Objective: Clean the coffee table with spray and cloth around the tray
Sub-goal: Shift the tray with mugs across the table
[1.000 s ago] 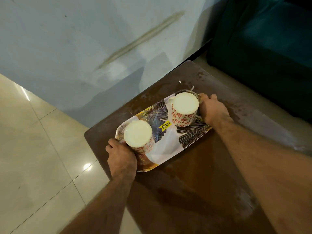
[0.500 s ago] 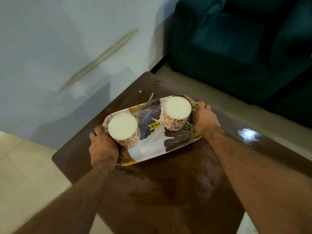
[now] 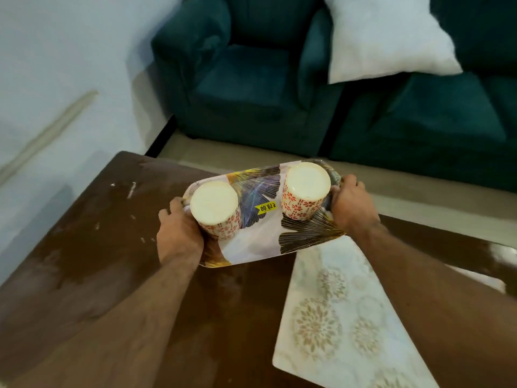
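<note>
Tray [image 3: 260, 247] sits crosswise over the far middle of the tabletop [image 3: 84, 247], long axis running left-right, with the left hand [image 3: 179, 236] gripping its left end and the right hand [image 3: 351, 205] its right end, fingers curled round the rim, both equally close.
</note>
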